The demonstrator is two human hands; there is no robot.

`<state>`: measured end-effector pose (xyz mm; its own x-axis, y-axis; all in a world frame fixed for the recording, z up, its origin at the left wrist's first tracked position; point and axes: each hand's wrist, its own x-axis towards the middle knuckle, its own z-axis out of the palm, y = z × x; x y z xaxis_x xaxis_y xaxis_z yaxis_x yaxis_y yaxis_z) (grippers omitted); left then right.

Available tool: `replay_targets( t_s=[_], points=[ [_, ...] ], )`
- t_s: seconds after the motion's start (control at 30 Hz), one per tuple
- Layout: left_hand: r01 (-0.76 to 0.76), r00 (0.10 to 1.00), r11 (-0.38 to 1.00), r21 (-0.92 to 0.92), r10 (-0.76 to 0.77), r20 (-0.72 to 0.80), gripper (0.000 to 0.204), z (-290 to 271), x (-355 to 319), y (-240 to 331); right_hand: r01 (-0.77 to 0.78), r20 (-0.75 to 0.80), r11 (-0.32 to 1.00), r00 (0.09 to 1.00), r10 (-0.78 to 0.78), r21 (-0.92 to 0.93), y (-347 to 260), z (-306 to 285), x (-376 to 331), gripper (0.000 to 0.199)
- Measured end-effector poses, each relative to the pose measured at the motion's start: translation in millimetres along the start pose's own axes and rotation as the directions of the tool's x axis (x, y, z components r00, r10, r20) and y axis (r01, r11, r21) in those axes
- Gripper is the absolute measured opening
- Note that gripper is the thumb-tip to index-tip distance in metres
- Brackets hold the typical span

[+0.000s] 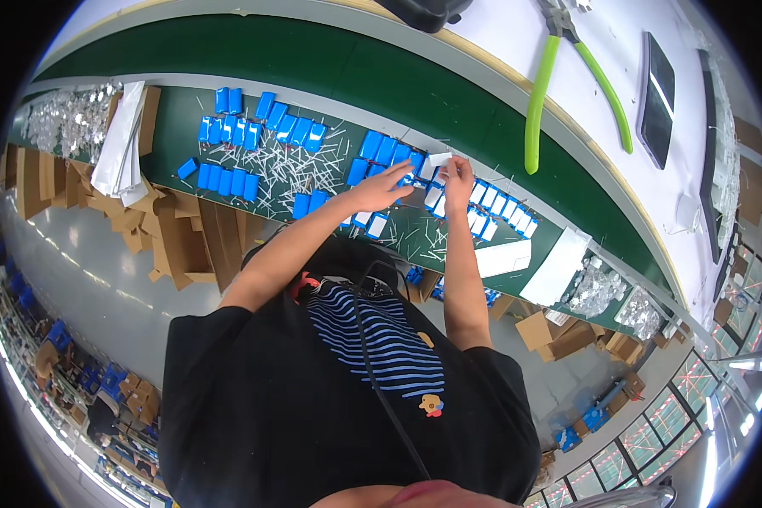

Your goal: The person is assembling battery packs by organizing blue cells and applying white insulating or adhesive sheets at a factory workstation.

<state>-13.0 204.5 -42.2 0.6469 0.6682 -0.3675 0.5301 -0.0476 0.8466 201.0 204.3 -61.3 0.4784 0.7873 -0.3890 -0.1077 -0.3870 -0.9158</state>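
Observation:
Rows of blue wrapped packs (383, 151) that look like battery packs lie on the green bench. My left hand (379, 191) rests over the near side of this group, its fingers stretched out and touching the packs. Just to the right, my right hand (458, 181) pinches a small white rectangular piece (440, 158) between thumb and fingertips, above the packs. Farther right, several packs with white tops (489, 197) stand in rows. Whether the white piece touches a pack, I cannot tell.
Loose white strips (292, 173) litter the green bench (173, 127) between more blue packs (229, 182). White sheets (559, 264) and clear plastic pieces (597, 289) lie at the right. Green-handled pliers (543, 106) and a phone (657, 102) lie on the raised white surface. Cardboard boxes (182, 241) stand below.

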Motion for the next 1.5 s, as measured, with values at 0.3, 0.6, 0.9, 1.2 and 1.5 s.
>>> replay_targets(
  t_s=[0.3, 0.6, 0.9, 1.2, 1.5],
  points=[
    [0.096, 0.99, 0.885, 0.455, -0.131, 0.044, 0.049, 29.4, 2.9, 39.3, 0.301, 0.234, 0.842, 0.948, -0.215, -0.448, 6.5, -11.8, 12.8, 0.013],
    [-0.018, 0.997, 0.939, 0.344, -0.009, 0.076, 0.047, 49.2, -9.4, 18.9, 0.581, 0.528, 0.535, 0.805, -0.269, -0.613, 18.8, 5.8, 18.0, 0.008],
    [-0.008, 0.989, 0.922, 0.388, -0.051, 0.142, 0.045, 40.5, -5.6, 20.3, 0.566, 0.47, 0.557, 0.822, -0.322, -0.608, 7.4, 10.7, 14.0, 0.009],
    [-0.05, 0.996, 0.919, 0.392, 0.015, 0.091, 0.044, 42.7, -4.2, 10.5, 0.568, 0.48, 0.475, 0.823, -0.304, -0.672, 21.7, 11.6, 22.5, 0.009],
    [-0.036, 0.999, 0.916, 0.4, 0.031, 0.018, 0.045, 38.9, -2.8, 16.3, 0.583, 0.498, 0.347, 0.811, -0.307, -0.735, 29.4, 12.0, 23.7, 0.01]
  ],
)
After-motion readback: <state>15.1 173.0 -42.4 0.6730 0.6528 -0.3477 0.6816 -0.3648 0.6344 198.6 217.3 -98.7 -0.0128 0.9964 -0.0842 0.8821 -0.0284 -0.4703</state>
